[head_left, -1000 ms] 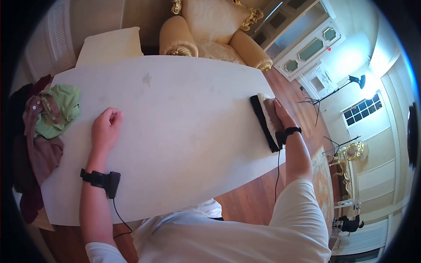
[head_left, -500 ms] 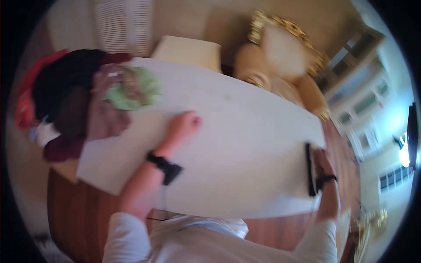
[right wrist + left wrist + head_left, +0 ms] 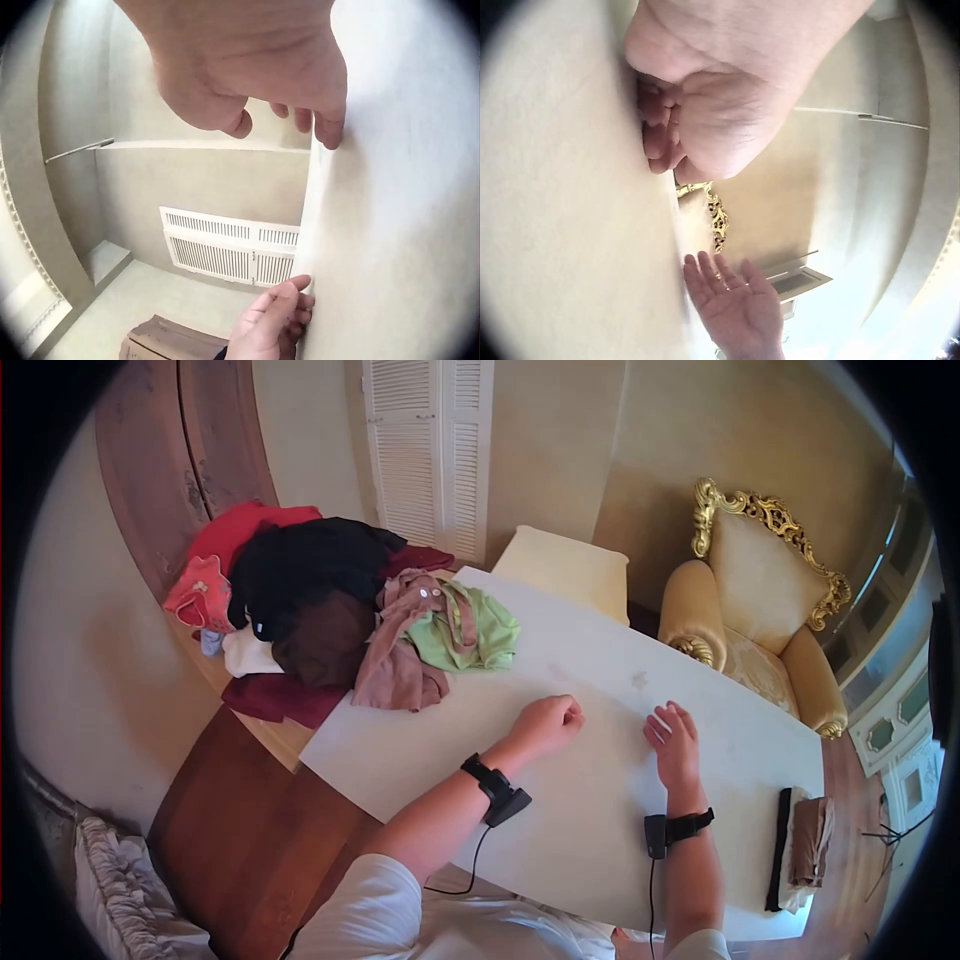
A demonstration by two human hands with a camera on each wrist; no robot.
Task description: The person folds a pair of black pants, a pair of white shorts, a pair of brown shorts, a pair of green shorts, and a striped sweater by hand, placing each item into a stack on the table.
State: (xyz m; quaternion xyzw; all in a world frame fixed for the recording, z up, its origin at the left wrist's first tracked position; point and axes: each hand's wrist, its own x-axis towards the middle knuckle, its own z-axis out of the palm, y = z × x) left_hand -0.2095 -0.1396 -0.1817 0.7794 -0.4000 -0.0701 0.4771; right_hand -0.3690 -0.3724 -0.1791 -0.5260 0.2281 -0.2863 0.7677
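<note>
My left hand (image 3: 545, 724) rests low over the white tabletop (image 3: 590, 810), its fingers loosely curled with nothing in them. The left wrist view shows those curled fingers (image 3: 658, 127) right at the table surface. Across from it, my right hand (image 3: 677, 748) is held above the table with fingers spread apart and the palm bare. A small stack of folded clothes (image 3: 808, 845), black, white and brown, lies at the right end of the table, away from both hands. Left of my left hand lie a light green garment (image 3: 488, 628) and a dusty-pink buttoned garment (image 3: 395, 665).
A heap of clothes continues leftward with a black garment (image 3: 300, 570), a red one (image 3: 245, 525) and a maroon one (image 3: 285, 702). Behind the table stand a cream-covered block (image 3: 570, 570) and a gilded armchair (image 3: 765, 575).
My right hand has left the folded stack and moved left across the table. The head view has swung left toward the clothes heap. My left hand stays loosely curled over the table.
</note>
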